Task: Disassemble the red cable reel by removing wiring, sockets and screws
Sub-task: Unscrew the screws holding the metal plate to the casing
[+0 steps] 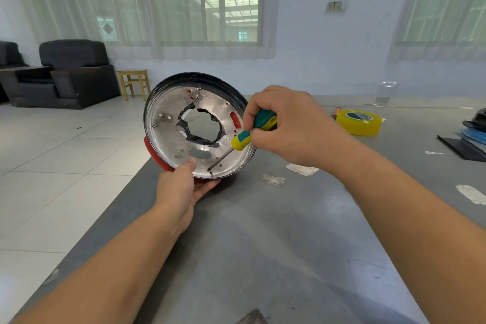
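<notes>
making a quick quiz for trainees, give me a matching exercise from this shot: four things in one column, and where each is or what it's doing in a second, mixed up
Things:
1. screwdriver
2. yellow tape roll
3. cable reel
4. wooden stool

Places or states:
A. lying on the grey table at the right
B. held tilted by the left hand
C. gripped in the right hand
D. standing on the tiled floor by the black armchair

Pairs: 1-C, 2-A, 3-B, 4-D

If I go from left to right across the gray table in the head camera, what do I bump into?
Left hand → cable reel → screwdriver → right hand → yellow tape roll
</notes>
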Motion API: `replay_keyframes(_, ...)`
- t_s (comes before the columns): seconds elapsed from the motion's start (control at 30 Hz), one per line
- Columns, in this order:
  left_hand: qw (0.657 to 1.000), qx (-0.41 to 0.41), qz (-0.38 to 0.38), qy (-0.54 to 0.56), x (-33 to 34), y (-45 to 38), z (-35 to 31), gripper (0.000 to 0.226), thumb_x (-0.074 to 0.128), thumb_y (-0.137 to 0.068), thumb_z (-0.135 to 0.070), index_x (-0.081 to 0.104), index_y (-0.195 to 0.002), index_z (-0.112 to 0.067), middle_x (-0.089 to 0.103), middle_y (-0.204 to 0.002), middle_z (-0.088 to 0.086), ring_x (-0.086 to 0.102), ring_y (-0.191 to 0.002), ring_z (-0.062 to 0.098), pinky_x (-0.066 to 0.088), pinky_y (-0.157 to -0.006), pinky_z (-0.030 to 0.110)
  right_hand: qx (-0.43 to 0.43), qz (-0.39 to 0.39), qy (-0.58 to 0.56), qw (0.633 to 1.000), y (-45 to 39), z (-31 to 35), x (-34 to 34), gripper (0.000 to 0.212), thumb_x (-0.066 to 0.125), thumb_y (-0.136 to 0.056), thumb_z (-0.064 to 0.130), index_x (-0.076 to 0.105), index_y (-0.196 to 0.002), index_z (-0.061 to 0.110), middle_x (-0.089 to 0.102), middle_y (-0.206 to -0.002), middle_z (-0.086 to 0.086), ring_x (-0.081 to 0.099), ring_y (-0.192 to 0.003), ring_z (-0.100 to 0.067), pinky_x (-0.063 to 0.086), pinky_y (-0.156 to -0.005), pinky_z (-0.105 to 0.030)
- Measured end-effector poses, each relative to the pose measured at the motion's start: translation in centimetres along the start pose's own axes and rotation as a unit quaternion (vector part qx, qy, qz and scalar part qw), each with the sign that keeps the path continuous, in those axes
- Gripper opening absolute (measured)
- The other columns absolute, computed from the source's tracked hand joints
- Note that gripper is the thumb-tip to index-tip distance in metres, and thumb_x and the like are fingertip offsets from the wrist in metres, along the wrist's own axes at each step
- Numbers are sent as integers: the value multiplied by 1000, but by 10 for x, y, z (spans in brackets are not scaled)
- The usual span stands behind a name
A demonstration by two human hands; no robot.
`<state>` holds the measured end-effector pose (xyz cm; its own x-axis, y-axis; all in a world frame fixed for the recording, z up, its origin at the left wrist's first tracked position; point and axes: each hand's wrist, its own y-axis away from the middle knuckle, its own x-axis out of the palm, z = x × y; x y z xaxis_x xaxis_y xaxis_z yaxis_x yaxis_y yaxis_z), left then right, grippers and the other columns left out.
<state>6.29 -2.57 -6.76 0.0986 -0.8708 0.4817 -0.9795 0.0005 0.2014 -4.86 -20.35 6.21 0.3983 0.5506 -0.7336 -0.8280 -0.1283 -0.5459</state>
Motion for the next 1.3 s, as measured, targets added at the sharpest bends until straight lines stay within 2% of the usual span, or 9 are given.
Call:
replay_keyframes(0.43,1000,12,8,5,-1,0,2,35,58,-107,-8,55,-141,-3,73,-125,20,75,-107,37,67,-66,41,29,-3,50,998,0,-7,-4,16,73,-81,18,66,-83,32,57,-93,12,53,-81,-4,36,-65,-11)
replay_keyframes(0.53,1000,20,15,5,-1,0,2,33,58,-106,-8,57,-139,-2,73,-126,20,74,-108,38,67,-66,40,40,-24,45,998,0,-12,-6,14,70,-83,17,67,-82,31,59,-85,14,54,-74,3,39,-59,-9)
replay_keyframes(0.6,999,26,21,2,-2,0,3,32,57,-107,-7,58,-139,-3,73,-126,19,74,-109,37,67,-66,39,59,-50,16,997,0,-18,-7,9,70,-85,22,68,-82,30,63,-73,14,57,-66,7,40,-54,-7)
replay_keyframes(0.7,999,38,28,-3,-3,1,4,31,57,-107,-7,60,-137,-6,74,-125,17,75,-109,36,67,-68,40,106,-91,-58,988,3,-36,-7,9,73,-90,34,68,-84,28,70,-71,10,67,-59,-3,47,-52,-12)
replay_keyframes(0.8,998,49,32,-7,-3,1,4,29,58,-107,-8,61,-135,-10,75,-124,14,75,-109,34,67,-69,40,194,-107,-221,950,14,-66,1,8,73,-91,18,67,-85,18,71,-79,-8,65,-51,-19,50,-48,-25)
replay_keyframes(0.87,998,51,28,-7,-3,1,4,28,58,-107,-7,61,-134,-11,74,-124,13,75,-109,34,66,-68,39,239,-86,-310,916,27,-86,12,14,69,-92,5,68,-81,14,67,-85,-21,59,-53,-24,46,-51,-31)
replay_keyframes(1.03,998,55,30,-4,-4,1,4,32,59,-107,-7,58,-139,-10,72,-129,13,73,-113,34,66,-68,38,294,-16,-412,862,56,-117,39,31,58,-94,-5,70,-74,16,68,-91,-18,59,-70,-28,52,-62,-33)
replay_keyframes(1.23,998,50,32,0,-4,2,3,34,60,-106,-7,55,-140,-9,71,-130,12,73,-114,34,67,-69,39,243,83,-374,891,66,-124,44,27,64,-94,-3,76,-83,18,74,-96,-12,69,-74,-22,56,-67,-28)
replay_keyframes(1.3,998,50,34,-1,-5,2,3,33,60,-106,-7,56,-139,-10,72,-128,11,73,-112,33,67,-68,39,214,133,-260,932,66,-125,40,17,75,-91,14,77,-90,30,74,-98,2,71,-81,-13,56,-76,-24)
